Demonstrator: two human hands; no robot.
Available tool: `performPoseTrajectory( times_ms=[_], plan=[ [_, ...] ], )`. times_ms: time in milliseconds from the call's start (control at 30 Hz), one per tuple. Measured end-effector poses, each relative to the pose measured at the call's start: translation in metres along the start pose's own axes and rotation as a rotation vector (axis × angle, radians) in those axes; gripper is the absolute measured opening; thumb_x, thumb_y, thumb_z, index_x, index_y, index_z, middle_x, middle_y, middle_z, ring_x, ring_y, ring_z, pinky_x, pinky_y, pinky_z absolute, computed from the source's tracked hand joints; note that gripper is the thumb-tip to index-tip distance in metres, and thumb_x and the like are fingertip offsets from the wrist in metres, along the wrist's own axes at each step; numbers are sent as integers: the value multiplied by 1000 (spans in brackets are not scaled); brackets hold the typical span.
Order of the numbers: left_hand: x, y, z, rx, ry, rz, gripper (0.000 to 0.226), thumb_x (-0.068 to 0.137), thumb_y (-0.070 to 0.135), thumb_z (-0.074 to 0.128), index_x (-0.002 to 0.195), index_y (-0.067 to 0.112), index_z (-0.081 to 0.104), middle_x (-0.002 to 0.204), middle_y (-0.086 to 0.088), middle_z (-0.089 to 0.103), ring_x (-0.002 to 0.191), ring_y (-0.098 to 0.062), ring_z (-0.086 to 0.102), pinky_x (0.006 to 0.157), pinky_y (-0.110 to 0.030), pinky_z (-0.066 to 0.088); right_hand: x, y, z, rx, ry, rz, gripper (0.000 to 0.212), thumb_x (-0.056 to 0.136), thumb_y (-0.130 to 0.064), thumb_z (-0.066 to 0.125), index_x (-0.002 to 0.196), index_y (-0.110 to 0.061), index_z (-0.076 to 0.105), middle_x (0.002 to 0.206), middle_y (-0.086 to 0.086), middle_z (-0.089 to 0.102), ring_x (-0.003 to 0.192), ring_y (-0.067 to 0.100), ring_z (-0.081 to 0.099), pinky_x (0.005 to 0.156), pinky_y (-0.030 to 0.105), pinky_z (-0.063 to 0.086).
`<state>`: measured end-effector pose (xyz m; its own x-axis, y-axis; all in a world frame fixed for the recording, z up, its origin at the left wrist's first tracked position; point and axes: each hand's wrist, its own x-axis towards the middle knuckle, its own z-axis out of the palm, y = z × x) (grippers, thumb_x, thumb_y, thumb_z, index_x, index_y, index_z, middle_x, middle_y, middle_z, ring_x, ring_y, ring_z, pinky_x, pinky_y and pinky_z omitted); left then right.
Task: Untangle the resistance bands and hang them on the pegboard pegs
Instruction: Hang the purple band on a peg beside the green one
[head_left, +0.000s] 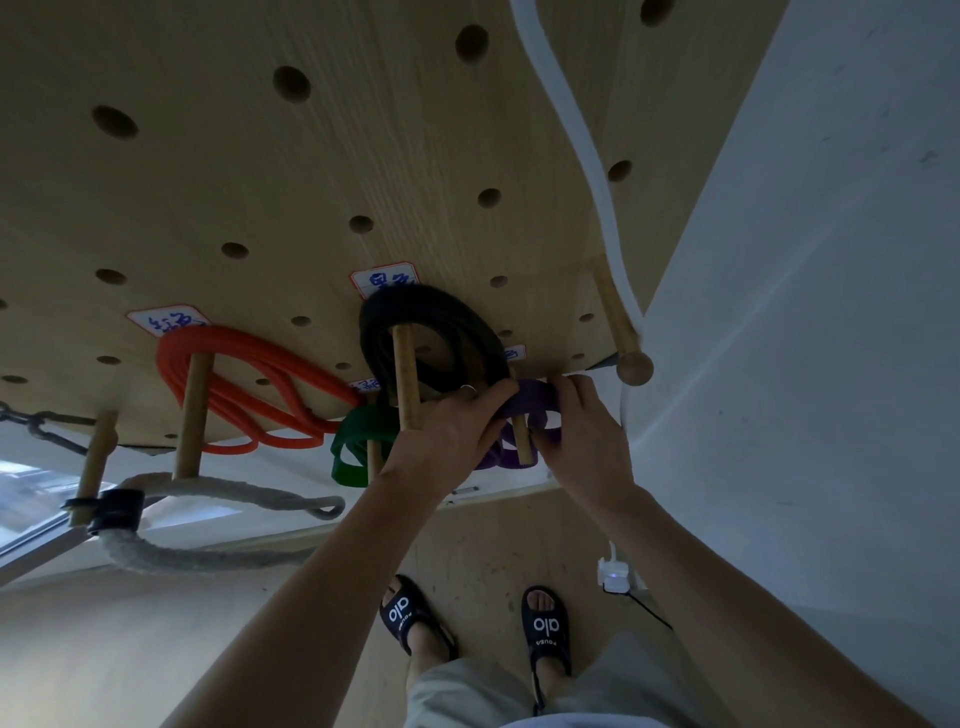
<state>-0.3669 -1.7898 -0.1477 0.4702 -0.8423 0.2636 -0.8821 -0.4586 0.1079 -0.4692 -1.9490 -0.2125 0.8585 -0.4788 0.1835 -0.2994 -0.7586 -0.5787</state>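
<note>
A pale grey wall (810, 322) is seen on the right. A light wooden floor (483, 551) lies below, where a white power adapter (615, 574) with a black cable is plugged. Daylight is admitted through a window (26, 499) at the left.

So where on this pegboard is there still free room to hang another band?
Free: the round-knobbed wooden peg at the right edge, beside the white cord, and the empty holes above. Crowded: orange band, black band, green band and purple band between both hands.
</note>
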Motion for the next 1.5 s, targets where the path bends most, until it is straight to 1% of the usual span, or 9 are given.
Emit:
performPoseTrajectory(
  times_ms=[133,233,333,567,700,867,967,1333,1500],
  plan=[
    [-1,0,3,58,16,9,41,96,27,65,129,27,40,92,-6,71,58,-21,66,47,-29,52,1,0,14,-36,17,109,32,86,-28,72,112,-15,59,101,2,63,73,20,64,52,33,54],
    [-2,-3,5,116,15,37,43,95,26,67,129,26,40,94,-8,72,55,-22,66,45,-31,53,0,2,17,-69,22,118,18,88,-15,67,104,-13,59,91,4,62,64,23,62,49,36,53],
    [-3,-3,6,126,17,48,45,94,24,69,129,25,40,95,-8,71,55,-22,66,44,-32,54,0,5,14,-57,17,104,19,84,-5,65,101,-9,59,88,7,60,60,23,59,48,37,53],
    [-7,-1,14,124,1,26,47,95,22,67,133,24,40,101,-9,68,58,-24,66,47,-35,56,0,4,15,-49,-14,88,19,85,-3,62,103,-6,59,90,10,60,62,25,59,49,36,50],
    [-5,-3,11,82,-9,0,41,99,27,58,135,25,38,107,-11,68,59,-26,67,47,-37,57,2,4,15,-85,15,83,19,84,-3,64,103,-6,59,91,11,58,61,25,57,46,34,46],
    [-6,-2,16,131,-68,-4,50,97,21,65,137,23,35,110,-10,67,62,-25,68,49,-36,58,2,4,15,-143,50,54,25,80,0,68,103,-6,59,86,10,58,60,23,56,44,29,39],
    [-6,-1,17,138,-81,-14,51,96,19,66,137,23,36,110,-10,66,63,-24,68,50,-35,59,1,5,14,-132,55,49,24,79,1,68,99,-6,59,83,9,59,58,24,56,43,30,42],
    [-5,0,18,103,-64,-22,58,89,19,75,135,23,40,105,-10,67,55,-24,66,45,-33,56,1,3,21,4,-51,119,21,96,-12,57,116,-8,57,96,8,62,74,26,64,58,41,55],
    [-5,2,15,96,-69,-31,52,93,20,69,135,23,38,106,-12,67,57,-25,67,46,-35,57,-2,1,19,50,-21,149,50,95,-21,66,140,-11,48,108,6,65,80,23,68,63,40,60]
  ],
)
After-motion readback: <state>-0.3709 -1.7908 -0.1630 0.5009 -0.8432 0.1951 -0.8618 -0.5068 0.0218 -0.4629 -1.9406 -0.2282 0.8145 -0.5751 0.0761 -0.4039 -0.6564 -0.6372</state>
